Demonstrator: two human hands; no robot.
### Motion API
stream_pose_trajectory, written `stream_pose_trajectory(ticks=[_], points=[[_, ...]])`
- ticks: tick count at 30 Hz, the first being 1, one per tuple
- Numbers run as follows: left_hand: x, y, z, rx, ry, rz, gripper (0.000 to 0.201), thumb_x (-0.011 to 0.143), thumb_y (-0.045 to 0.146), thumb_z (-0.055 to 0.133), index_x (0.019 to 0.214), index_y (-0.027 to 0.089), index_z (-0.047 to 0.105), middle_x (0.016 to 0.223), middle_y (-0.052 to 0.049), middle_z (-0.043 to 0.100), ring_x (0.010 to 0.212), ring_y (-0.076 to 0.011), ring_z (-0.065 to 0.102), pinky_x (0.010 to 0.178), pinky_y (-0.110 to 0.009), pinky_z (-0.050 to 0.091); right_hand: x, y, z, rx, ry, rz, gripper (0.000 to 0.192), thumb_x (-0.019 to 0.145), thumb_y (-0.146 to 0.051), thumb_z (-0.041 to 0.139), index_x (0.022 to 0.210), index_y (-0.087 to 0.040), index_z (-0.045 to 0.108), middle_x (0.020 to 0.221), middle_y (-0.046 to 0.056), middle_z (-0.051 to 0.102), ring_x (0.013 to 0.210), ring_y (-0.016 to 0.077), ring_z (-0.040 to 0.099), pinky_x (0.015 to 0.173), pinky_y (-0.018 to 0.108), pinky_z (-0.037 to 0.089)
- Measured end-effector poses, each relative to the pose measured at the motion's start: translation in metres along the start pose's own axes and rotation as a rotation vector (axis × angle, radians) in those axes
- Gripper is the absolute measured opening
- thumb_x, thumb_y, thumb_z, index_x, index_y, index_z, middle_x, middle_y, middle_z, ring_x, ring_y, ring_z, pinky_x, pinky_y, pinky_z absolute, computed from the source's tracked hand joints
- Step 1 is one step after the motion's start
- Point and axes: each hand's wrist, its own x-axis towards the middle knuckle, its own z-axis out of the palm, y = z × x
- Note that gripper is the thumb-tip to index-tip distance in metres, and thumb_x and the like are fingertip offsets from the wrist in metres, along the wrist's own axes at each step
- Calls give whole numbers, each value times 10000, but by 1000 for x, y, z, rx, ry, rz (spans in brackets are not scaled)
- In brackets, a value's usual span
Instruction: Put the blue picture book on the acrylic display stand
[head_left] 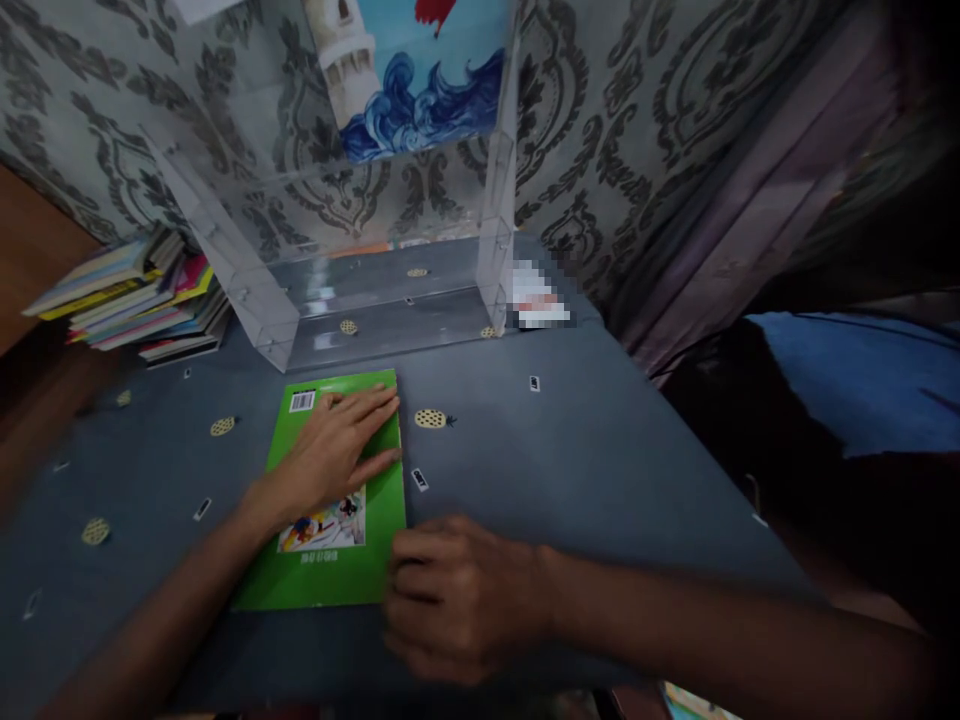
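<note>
Your left hand [341, 450] lies open and flat on a thin, light, bendy green book [330, 500] near the table's [600, 470] front edge, your right hand [457, 595], loosely curled, gripping its lower right corner

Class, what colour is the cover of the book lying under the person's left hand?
Bright green, seen in the head view: the book lies flat under the left hand.

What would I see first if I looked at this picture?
Most likely the bright green book, lying flat in the middle of the grey-blue tablecloth. The left hand presses flat on its cover, and the right hand curls at its lower right corner. Behind it stands a clear plastic box, with a stack of books to the left.
</note>
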Motion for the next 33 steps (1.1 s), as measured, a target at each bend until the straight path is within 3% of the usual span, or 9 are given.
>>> stream_pose_trajectory(ticks=[7,12,15,18,20,23,28,31,33], points=[[-70,51,1,-42,-2,23,724,970,359,576,1590,203,238,1581,-128,443,1484,-269,382,1194,-526,343,6,-2,-6,101,191,-27,366,958,-190,500,611,-150,607,505,-24,469,530,125,422,456,281,342],[-100,69,1,-52,28,5,961,922,544,626,1627,203,68,1573,-161,442,1462,-301,416,1182,-546,379,10,3,-20,133,99,122,262,974,-141,503,773,-127,671,620,19,607,646,145,557,619,264,498],[-109,53,-2,-102,34,-17,874,926,607,580,1616,270,163,1579,-124,446,1447,-284,442,1157,-515,427,11,12,-23,71,11,292,150,973,-148,539,998,-119,684,951,103,731,957,194,653,880,342,568],[-113,19,3,-81,124,-231,623,1007,508,485,1567,294,318,1581,-118,447,1429,-277,468,1113,-484,477,10,22,-20,-50,-66,486,264,964,-227,583,1204,-132,639,1315,185,642,1254,286,578,1030,519,530],[-113,-4,11,-17,199,-423,583,1014,499,461,1529,235,400,1538,-161,494,1410,-328,485,1084,-530,488,8,25,-17,-84,-120,563,320,963,-262,593,1253,-128,615,1384,210,592,1299,313,558,1037,566,521],[-111,-23,21,-58,238,-539,583,1000,525,461,1484,199,468,1473,-175,561,1386,-350,509,1080,-552,483,4,25,-12,-86,-171,573,331,955,-261,603,1252,-116,623,1406,223,574,1288,323,578,1032,562,534],[-108,-28,16,-608,408,-607,527,956,489,544,1408,219,529,1367,-150,652,1272,-317,621,1040,-521,530,-6,21,-4,-109,-151,592,364,934,-235,618,1283,-135,635,1461,217,539,1332,338,552,1031,536,552],[-103,-29,11,-1071,562,-777,532,899,428,624,1371,204,525,1309,-154,685,1158,-300,695,962,-485,588,-12,23,0,-101,-136,601,388,935,-247,610,1311,-155,629,1473,208,535,1336,341,554,1026,542,555],[-99,-29,10,-1322,536,-895,514,858,405,666,1306,174,561,1198,-156,735,1044,-305,742,902,-475,618,-16,25,2,-72,-126,613,377,947,-273,590,1308,-178,638,1480,198,533,1339,342,553,1030,557,547]])
